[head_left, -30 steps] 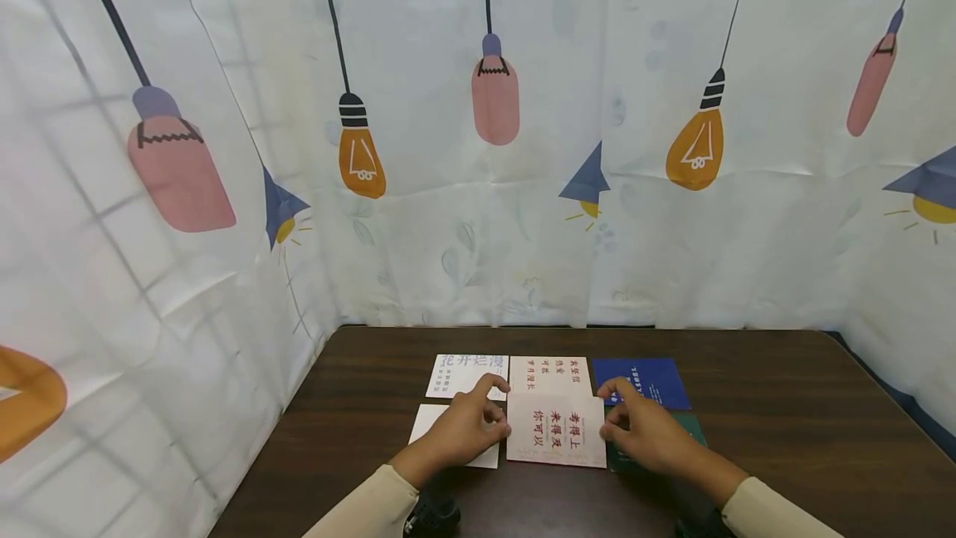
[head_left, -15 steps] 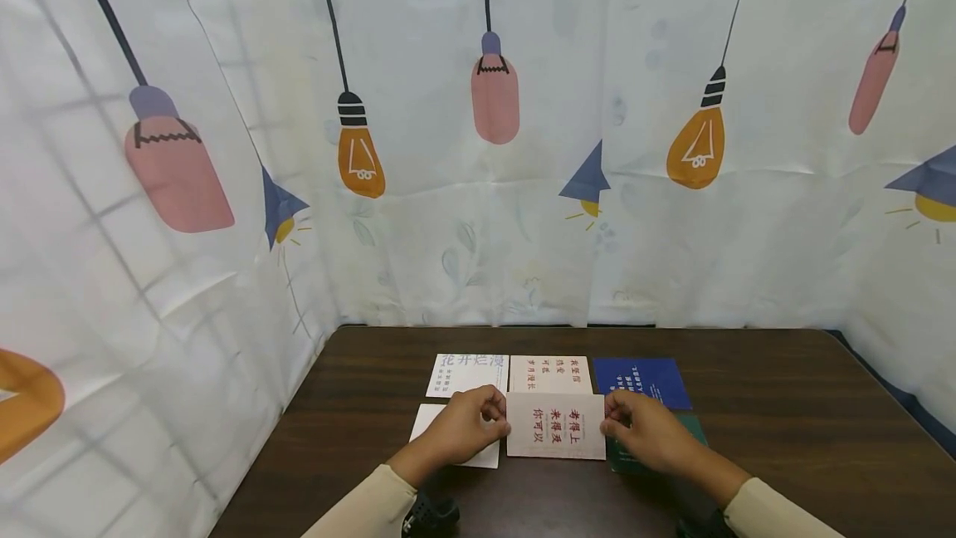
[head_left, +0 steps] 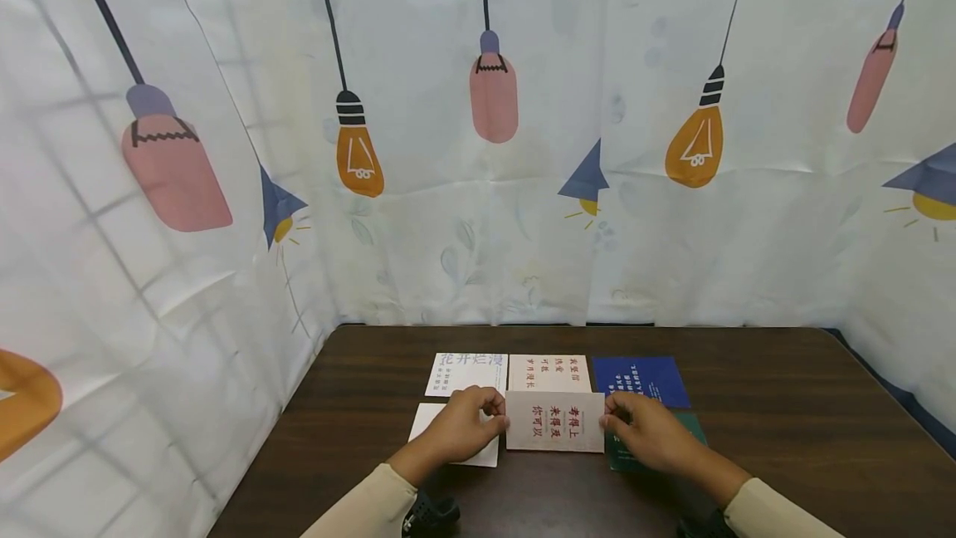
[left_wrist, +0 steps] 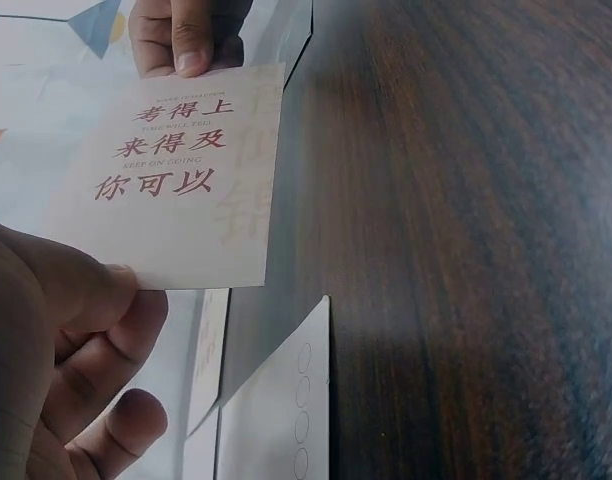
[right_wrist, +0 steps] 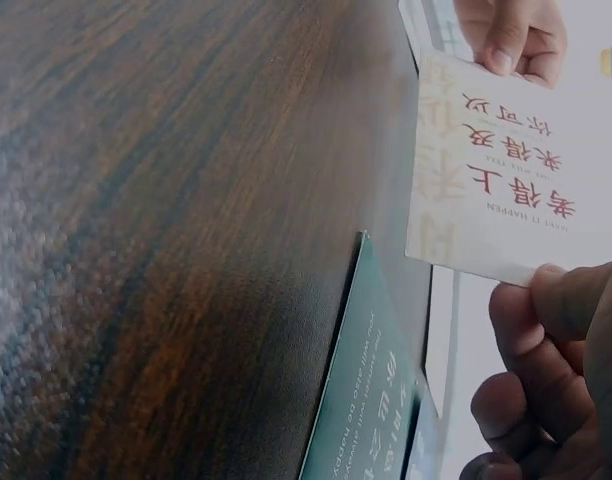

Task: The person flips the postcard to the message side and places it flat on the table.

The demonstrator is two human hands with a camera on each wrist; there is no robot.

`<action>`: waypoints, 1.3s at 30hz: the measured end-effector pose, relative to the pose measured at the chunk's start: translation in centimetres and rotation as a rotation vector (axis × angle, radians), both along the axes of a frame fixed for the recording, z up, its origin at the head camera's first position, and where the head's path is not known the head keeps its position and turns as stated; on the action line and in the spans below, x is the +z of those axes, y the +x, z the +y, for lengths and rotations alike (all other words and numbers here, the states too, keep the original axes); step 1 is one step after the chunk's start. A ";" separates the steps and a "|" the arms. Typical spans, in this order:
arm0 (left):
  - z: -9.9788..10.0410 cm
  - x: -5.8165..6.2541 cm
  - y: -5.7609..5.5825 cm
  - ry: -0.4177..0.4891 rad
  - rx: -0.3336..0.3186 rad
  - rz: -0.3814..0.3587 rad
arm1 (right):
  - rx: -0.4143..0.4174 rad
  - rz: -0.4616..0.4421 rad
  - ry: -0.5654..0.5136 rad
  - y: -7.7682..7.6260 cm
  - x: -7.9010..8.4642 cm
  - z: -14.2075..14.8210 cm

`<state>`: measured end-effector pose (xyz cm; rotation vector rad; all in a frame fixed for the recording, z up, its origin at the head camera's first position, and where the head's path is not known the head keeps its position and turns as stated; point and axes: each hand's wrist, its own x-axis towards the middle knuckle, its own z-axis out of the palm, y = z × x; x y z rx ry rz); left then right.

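A pale card [head_left: 554, 432] printed with red characters is held between both hands, one at each short side. Thumb and fingers of my left hand [head_left: 465, 423] pinch its left side. My right hand [head_left: 648, 430] pinches the right side in the same way. Both wrist views show the card raised off the table and tilted. Near my left hand lies a white card [head_left: 481, 457], partly covered by the hand. Under my right hand lies a green card [head_left: 621, 455], also partly hidden.
Behind the held card lie a white card [head_left: 466, 380] with blue lettering, a pale card [head_left: 548, 374] with red lettering, and a blue card [head_left: 650, 376]. The dark wooden table [head_left: 777, 405] carries them. A curtain [head_left: 448, 256] with printed lamps hangs beyond its back edge.
The held card has tilted up, its near edge moving away from the table's front. The right fingers have come in closer around the card's side. The other cards stay in place.
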<state>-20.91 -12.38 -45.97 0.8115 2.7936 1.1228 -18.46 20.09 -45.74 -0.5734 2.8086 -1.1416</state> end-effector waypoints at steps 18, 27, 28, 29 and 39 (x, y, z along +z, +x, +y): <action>0.1 -0.2 0.0 0.020 -0.002 0.073 | 0.006 0.028 -0.023 0.0 -0.2 0.1; 0.2 -0.3 -0.2 0.034 0.019 0.063 | -0.013 0.031 -0.026 0.2 -0.1 0.0; 0.1 -0.3 -0.2 0.033 0.021 0.061 | -0.012 0.031 -0.027 0.2 -0.1 0.0; 0.1 -0.3 -0.2 0.033 0.021 0.058 | -0.010 0.032 -0.026 0.3 -0.1 0.0; 0.1 -0.2 0.0 0.047 0.021 0.046 | 0.008 0.089 -0.029 0.2 -0.5 0.3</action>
